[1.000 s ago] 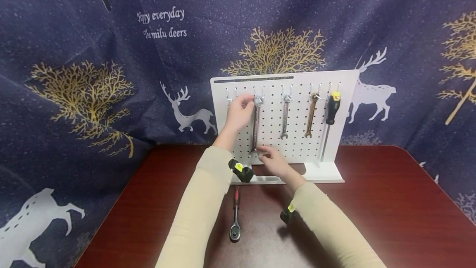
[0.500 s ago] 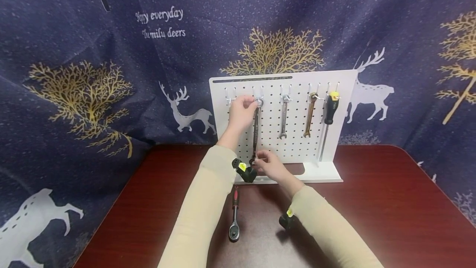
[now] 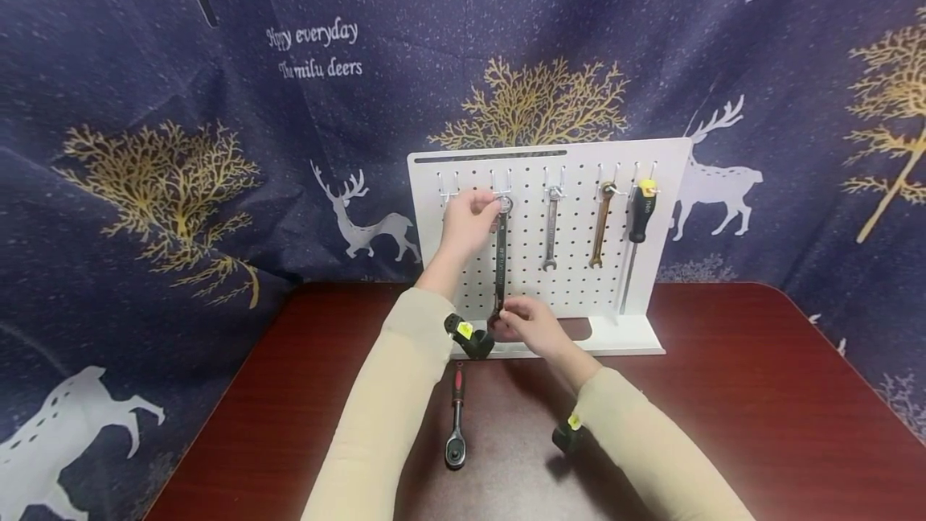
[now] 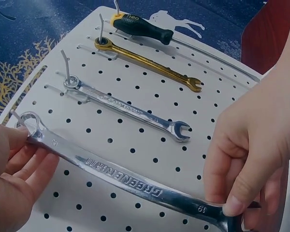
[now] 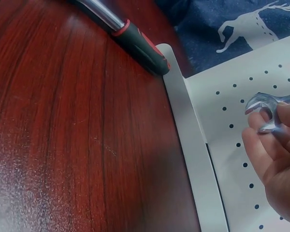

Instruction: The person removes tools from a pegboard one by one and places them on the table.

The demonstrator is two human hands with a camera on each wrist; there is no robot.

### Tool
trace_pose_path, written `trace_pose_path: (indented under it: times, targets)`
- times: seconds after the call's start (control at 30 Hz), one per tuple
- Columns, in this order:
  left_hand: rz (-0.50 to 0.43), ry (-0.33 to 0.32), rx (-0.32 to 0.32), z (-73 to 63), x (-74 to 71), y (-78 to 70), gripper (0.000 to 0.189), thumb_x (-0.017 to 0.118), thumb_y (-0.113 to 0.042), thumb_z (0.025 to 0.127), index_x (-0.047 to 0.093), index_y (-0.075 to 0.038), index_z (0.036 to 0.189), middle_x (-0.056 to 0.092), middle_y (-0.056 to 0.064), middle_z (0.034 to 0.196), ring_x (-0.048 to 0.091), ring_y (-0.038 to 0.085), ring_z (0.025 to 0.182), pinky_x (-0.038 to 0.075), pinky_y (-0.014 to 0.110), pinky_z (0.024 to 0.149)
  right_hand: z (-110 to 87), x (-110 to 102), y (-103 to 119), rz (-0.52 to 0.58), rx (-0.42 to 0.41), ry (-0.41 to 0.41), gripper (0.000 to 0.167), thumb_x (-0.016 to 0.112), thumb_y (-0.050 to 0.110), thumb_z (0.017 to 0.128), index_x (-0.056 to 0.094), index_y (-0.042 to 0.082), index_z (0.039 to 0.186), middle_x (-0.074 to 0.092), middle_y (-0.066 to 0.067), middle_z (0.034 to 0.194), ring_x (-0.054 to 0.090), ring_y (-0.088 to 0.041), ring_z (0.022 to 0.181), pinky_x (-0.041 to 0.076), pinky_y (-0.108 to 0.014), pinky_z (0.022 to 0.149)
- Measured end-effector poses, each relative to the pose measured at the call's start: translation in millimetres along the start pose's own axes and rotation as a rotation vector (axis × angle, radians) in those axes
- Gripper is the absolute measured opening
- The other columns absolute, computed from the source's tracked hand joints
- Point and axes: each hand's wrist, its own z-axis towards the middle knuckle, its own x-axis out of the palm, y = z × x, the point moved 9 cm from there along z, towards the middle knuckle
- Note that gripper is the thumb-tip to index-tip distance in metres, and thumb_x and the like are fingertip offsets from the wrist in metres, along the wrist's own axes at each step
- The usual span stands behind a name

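Presently, a large silver wrench (image 3: 501, 256) is held nearly vertical before a white pegboard (image 3: 535, 288), ring end at twelve o'clock, open end at six. Whether its ring encircles the hook prong cannot be determined. The left hand (image 3: 469, 223) pinches the ring end between thumb and fingers, its forearm rising from seven o'clock, the wrist above the other one. The right hand (image 3: 538, 330) grasps the open end, thumb in front and fingers curled behind, its forearm entering from five o'clock. Toward two o'clock of the held wrench, a smaller silver wrench (image 3: 552, 231) hangs from its hook; beyond it, toward three, hang a gold wrench (image 3: 601, 230) and a yellow-and-black screwdriver (image 3: 641, 215), shaft down. Between six and seven o'clock, a ratchet (image 3: 456, 424) lies on the reddish-brown table (image 3: 760, 408), handle toward the board. Behind stands a blue deer-patterned cloth (image 3: 391, 119).
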Motion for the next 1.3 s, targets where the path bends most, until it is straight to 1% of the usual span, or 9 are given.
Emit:
trace_pose_path:
  times: [0.13, 0.27, 0.43, 0.6, 0.77, 0.87, 1.03, 1.2, 1.3]
  targets:
    - [-0.011, 0.004, 0.004, -3.1, -1.3, -1.6, 0.027, 0.058, -0.024, 0.094, 0.060, -0.008, 0.117, 0.066, 0.009, 0.108, 0.069, 0.019, 0.086, 0.058, 0.026, 0.079, -2.3, -1, 1, -0.001, -0.012, 0.008, 0.026, 0.053, 0.003, 0.094, 0.056, -0.012, 0.115, 0.063, -0.031, 0.108, 0.066, -0.040, 0.095, 0.056, -0.046, 0.085]
    - [-0.019, 0.005, -0.002, -7.1, -3.7, -2.3, 0.028, 0.058, -0.025, 0.094, 0.060, -0.010, 0.118, 0.066, 0.008, 0.111, 0.070, 0.019, 0.086, 0.058, 0.026, 0.079, -5.4, -2, 4, -0.014, -0.008, 0.015, 0.024, 0.054, 0.004, 0.094, 0.058, -0.010, 0.113, 0.064, -0.029, 0.108, 0.067, -0.036, 0.095, 0.056, -0.046, 0.085]
    - [-0.071, 0.017, 0.002, -11.8, -5.0, -3.5, 0.028, 0.059, -0.024, 0.094, 0.061, -0.009, 0.117, 0.066, 0.009, 0.111, 0.069, 0.019, 0.090, 0.058, 0.023, 0.078, -9.7, -3, 6, -0.029, 0.006, 0.023, 0.021, 0.055, 0.006, 0.094, 0.060, -0.007, 0.110, 0.067, -0.025, 0.106, 0.069, -0.027, 0.093, 0.058, -0.040, 0.082]
    - [-0.109, 0.031, 0.030, -16.6, -6.5, -5.6, 0.026, 0.061, -0.020, 0.092, 0.061, -0.006, 0.114, 0.066, 0.011, 0.109, 0.069, 0.021, 0.091, 0.058, 0.022, 0.077, -15.1, -2, 9, -0.085, -0.023, 0.047, 0.018, 0.057, 0.007, 0.093, 0.061, -0.007, 0.104, 0.070, -0.023, 0.098, 0.067, -0.016, 0.079, 0.059, -0.033, 0.074]
    - [-0.117, 0.054, 0.049, -22.0, -7.4, -4.8, 0.024, 0.062, -0.018, 0.091, 0.061, -0.004, 0.110, 0.066, 0.013, 0.105, 0.069, 0.024, 0.089, 0.059, 0.026, 0.076, -22.6, 6, 11, -0.110, -0.046, 0.112, 0.020, 0.056, 0.009, 0.094, 0.059, -0.008, 0.102, 0.068, -0.025, 0.095, 0.068, -0.024, 0.084, 0.059, -0.034, 0.072]
    - [-0.128, 0.072, 0.051, -24.6, -6.8, -2.0, 0.022, 0.063, -0.016, 0.091, 0.062, -0.003, 0.108, 0.067, 0.013, 0.103, 0.069, 0.025, 0.087, 0.059, 0.025, 0.074, -29.0, 9, 12, -0.113, -0.047, 0.135, 0.020, 0.056, 0.009, 0.094, 0.058, -0.009, 0.102, 0.067, -0.026, 0.095, 0.067, -0.029, 0.085, 0.060, -0.036, 0.071]
    - [-0.126, 0.091, 0.057, -29.5, -6.4, 3.9, 0.021, 0.065, -0.014, 0.089, 0.063, -0.001, 0.106, 0.067, 0.016, 0.102, 0.070, 0.025, 0.084, 0.059, 0.024, 0.072, -41.2, 13, 11, -0.119, -0.026, 0.159, 0.019, 0.057, 0.009, 0.093, 0.058, -0.008, 0.102, 0.068, -0.023, 0.096, 0.068, -0.030, 0.086, 0.060, -0.034, 0.071]
    - [-0.098, 0.129, 0.041, -34.3, -4.9, 17.5, 0.023, 0.065, -0.017, 0.089, 0.064, -0.002, 0.107, 0.068, 0.016, 0.102, 0.071, 0.025, 0.079, 0.060, 0.026, 0.072, -51.1, 16, 4, -0.152, -0.019, 0.173, 0.015, 0.060, 0.009, 0.090, 0.058, -0.003, 0.099, 0.068, -0.020, 0.093, 0.065, -0.030, 0.078, 0.059, -0.031, 0.066]
    - [-0.079, 0.160, 0.034, -38.6, -2.0, 26.6, 0.023, 0.064, -0.017, 0.090, 0.065, -0.002, 0.108, 0.068, 0.016, 0.102, 0.071, 0.023, 0.077, 0.060, 0.026, 0.072, -56.4, 20, 0, -0.172, -0.035, 0.197, 0.012, 0.061, 0.008, 0.089, 0.057, -0.002, 0.095, 0.068, -0.021, 0.087, 0.063, -0.024, 0.071, 0.058, -0.030, 0.062]
